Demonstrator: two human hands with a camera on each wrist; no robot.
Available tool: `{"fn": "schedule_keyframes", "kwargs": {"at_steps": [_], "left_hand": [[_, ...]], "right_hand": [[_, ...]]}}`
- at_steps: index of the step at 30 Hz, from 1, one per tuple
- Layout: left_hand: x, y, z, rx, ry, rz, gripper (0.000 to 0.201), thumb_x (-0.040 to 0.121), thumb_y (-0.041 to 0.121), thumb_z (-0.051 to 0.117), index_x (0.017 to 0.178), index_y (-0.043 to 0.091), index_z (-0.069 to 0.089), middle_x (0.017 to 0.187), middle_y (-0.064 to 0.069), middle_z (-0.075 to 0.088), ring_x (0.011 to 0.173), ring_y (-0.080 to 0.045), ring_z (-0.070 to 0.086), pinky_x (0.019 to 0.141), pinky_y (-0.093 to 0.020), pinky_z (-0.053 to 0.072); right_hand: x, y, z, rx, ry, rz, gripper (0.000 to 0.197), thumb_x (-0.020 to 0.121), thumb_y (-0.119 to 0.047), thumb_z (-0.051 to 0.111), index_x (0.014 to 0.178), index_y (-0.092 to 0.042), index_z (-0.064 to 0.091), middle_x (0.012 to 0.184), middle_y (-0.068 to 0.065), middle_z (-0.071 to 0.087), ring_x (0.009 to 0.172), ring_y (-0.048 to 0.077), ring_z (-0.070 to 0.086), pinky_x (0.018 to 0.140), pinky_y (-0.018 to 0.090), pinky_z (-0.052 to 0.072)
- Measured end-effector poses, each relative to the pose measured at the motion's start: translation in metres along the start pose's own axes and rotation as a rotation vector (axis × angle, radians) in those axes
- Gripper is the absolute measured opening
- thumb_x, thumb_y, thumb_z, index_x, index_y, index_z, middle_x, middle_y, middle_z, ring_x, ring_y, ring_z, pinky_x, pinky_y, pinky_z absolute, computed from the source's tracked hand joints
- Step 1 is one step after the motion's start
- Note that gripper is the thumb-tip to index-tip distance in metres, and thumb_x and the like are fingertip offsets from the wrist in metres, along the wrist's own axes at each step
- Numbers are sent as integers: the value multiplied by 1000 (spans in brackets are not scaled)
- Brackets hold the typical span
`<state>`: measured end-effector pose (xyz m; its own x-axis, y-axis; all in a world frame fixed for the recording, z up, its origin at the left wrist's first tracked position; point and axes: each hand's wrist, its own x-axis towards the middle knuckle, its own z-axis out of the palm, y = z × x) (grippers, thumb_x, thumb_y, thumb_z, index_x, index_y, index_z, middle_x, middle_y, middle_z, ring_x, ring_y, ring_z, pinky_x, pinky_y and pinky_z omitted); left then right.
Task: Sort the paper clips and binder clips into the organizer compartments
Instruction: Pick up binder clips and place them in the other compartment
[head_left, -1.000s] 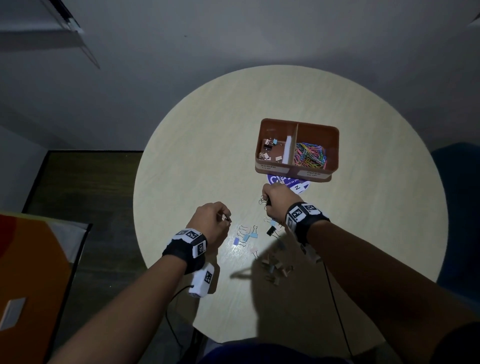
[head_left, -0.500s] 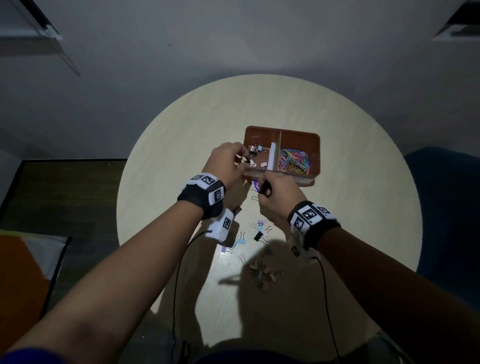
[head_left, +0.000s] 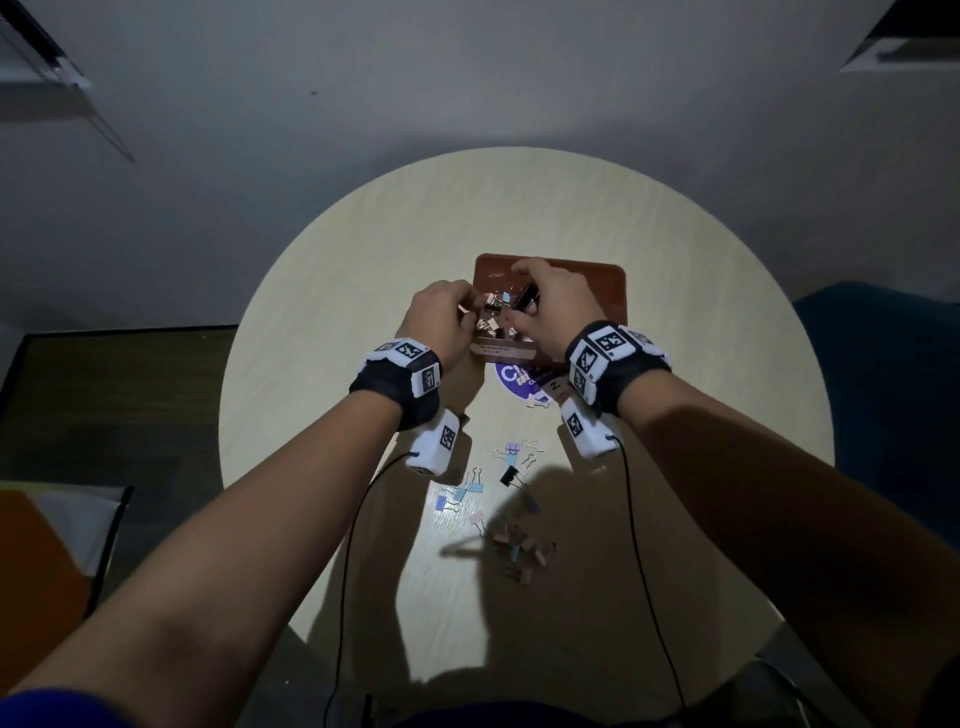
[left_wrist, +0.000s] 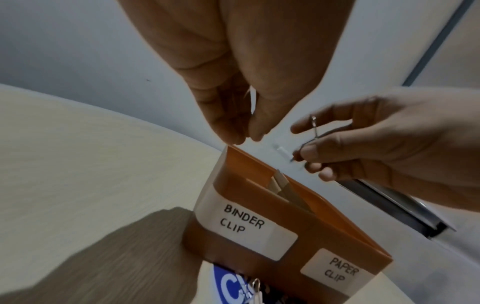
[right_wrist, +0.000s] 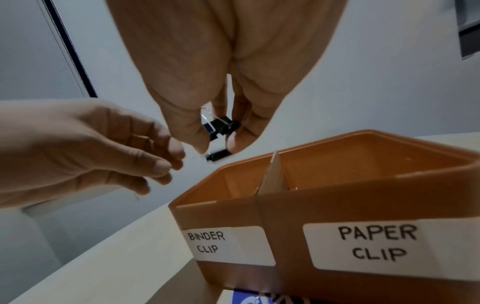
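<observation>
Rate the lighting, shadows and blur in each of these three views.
Head view: dim, one bright pool on the table; arm shadows darken the loose binder clips; wide-angle bending. Left wrist view: brighter, label readable, right hand slightly smeared. Right wrist view: well lit, labels sharp, black binder clip and left hand blurred.

Place: an office, it seems
Signs: round pale counter (head_left: 675, 364), plain grey wall (head_left: 467, 78), labelled clip organizer (right_wrist: 363, 197)

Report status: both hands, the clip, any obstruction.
Right hand pinching black binder clip above organizer, binder-clip side. Left hand alongside, contents unclear. Loose binder clips remain on table. Nothing blocking.
</observation>
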<state>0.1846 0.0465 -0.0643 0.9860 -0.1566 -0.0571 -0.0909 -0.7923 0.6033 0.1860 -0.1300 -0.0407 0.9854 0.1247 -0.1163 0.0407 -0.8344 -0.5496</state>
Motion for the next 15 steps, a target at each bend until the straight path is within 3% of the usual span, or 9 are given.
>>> {"fn": "schedule_keyframes", "kwargs": {"at_steps": [3,5,7,9,11,15], "left_hand": [[-16,-16,5,-30,32,-60,16,89,8,56,98,14,67,100,-5,63,85,-19,59,76,-24,39],[-26,-27,10,-5,36,-87,16,88,7,55,96,13,67,98,-4,62,83,-18,57,74,-23,37],[-35,-40,20,41,-28,-94,18,88,5,53,96,13,67,96,-2,60,81,-15,53,73,-23,36],[-46,-47,33,122,-177,-52,22,85,7,54,99,16,68,97,2,58,84,-13,53,73,-24,40],[-57,-51,50,213,-301,38,32,79,11,61,106,26,69,107,4,61,95,-17,58,77,-30,50],[-78,-52,71,356,-372,143,31,88,14,62,116,27,66,125,1,57,107,-24,53,82,-42,53]], "right_hand": [[-3,3,6,-25,1,-26,42,88,-20,67,129,-18,57,120,8,64,115,26,54,94,31,43],[-14,8,10,26,46,-46,24,88,-16,64,113,-15,64,109,6,66,102,24,59,90,34,50],[-29,17,19,72,58,-62,10,86,-11,60,94,-14,66,92,4,67,87,22,61,80,39,53],[-46,28,30,65,14,-50,11,85,-10,55,84,-16,65,81,1,66,76,19,62,71,39,55],[-59,42,42,3,-78,-32,14,86,-12,53,85,-19,65,82,-1,66,76,19,62,70,39,56],[-65,60,60,-133,-201,-25,26,90,-10,53,110,-13,69,112,8,66,102,26,61,88,36,51]]}}
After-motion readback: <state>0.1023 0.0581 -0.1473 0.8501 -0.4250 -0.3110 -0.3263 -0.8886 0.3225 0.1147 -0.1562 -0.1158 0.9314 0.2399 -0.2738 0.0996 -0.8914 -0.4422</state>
